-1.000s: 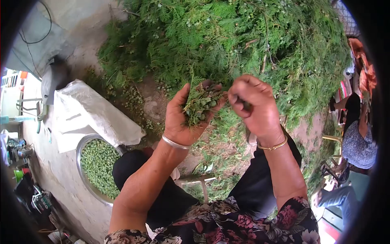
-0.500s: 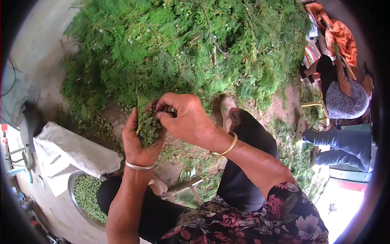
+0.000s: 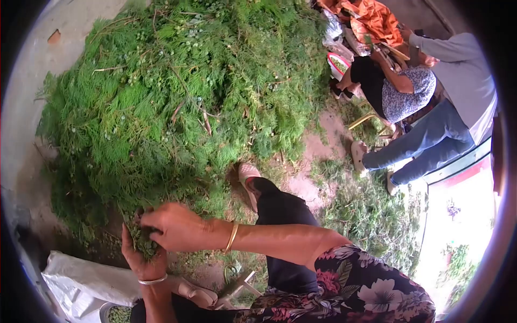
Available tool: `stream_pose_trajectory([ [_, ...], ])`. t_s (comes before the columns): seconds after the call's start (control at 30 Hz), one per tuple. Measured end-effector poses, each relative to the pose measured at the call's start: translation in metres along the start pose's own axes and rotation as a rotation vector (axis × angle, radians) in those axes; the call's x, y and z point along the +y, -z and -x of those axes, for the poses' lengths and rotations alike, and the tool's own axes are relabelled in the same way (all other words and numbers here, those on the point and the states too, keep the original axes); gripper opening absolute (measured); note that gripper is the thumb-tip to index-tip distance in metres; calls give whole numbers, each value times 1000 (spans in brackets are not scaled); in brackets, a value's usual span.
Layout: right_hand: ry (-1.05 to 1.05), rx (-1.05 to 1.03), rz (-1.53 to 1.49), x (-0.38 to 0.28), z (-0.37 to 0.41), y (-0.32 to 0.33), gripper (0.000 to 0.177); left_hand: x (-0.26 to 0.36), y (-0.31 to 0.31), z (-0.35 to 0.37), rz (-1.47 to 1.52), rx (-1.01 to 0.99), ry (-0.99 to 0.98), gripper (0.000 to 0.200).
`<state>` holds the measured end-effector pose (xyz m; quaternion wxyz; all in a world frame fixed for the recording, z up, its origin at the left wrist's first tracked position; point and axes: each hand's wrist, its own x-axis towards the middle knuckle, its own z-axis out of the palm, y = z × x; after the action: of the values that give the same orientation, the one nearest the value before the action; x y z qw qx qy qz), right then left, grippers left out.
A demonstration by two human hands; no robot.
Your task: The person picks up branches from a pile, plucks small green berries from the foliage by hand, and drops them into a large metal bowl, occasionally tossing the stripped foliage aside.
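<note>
In the lower left, my left hand (image 3: 139,262) is cupped, palm up, around a small bunch of green conifer sprigs (image 3: 145,245). My right hand (image 3: 177,227) reaches across from the right. Its fingers are bent together against the top of the bunch, and what they pinch is hidden and slightly blurred. Beyond both hands lies a big heap of cut conifer branches (image 3: 161,124), feathery green with small pale round cones among the fronds.
A metal basin (image 3: 103,315) of small green cones and a white sack (image 3: 89,277) stand lower left. A wooden stool (image 3: 237,288) is near my legs. At the right, one person (image 3: 409,94) sits and another (image 3: 447,126) stands, near an orange sheet (image 3: 371,21). Loose sprigs litter the floor.
My view has swung up and to the right, so the hands appear lower left and the basin is mostly cut off. More of the standing person shows. The bunch stays in my left hand.
</note>
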<state>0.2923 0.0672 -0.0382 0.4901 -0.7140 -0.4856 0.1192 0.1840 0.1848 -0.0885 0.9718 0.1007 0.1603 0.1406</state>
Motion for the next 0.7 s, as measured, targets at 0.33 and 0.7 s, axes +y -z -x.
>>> stream_pose_trajectory([
  [0.33,-54,-64,146,0,6,-9,10,-12,-18,2,-156,-24,0,42],
  [0.7,-383,92,-626,-14,-12,19,13,-4,-17,3,190,180,95,36],
])
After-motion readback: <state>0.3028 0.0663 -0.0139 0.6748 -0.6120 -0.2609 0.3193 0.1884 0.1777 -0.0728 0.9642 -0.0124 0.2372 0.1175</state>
